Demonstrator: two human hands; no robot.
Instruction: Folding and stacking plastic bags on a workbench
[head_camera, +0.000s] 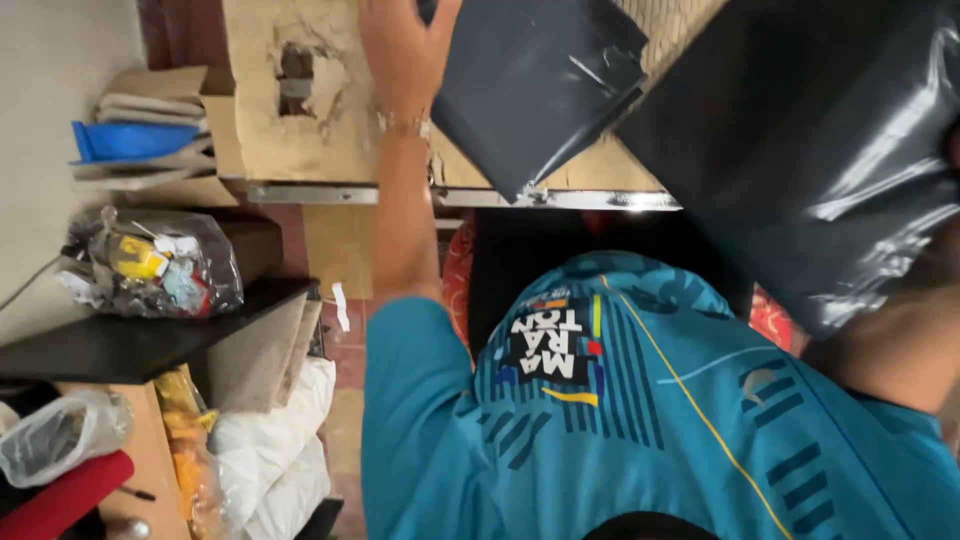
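My left hand (405, 50) reaches up over a worn brown cardboard-covered surface (300, 130). Its fingers close on the top corner of a smaller black plastic bag (530, 90), which hangs to a point near a metal edge strip (560, 198). A large glossy black plastic bag (820, 150) fills the upper right. My right forearm (900, 350) rises behind that bag. The right hand is almost wholly hidden by the bag and appears to hold it up. My teal patterned shirt (620, 420) fills the bottom.
On the left, a black shelf (120, 345) carries a clear bag of crumpled wrappers (150, 262). Behind it stand folded cardboard pieces with a blue item (130, 140). White bags (280, 450), a red object (60, 495) and a clear pouch (55, 435) crowd the lower left.
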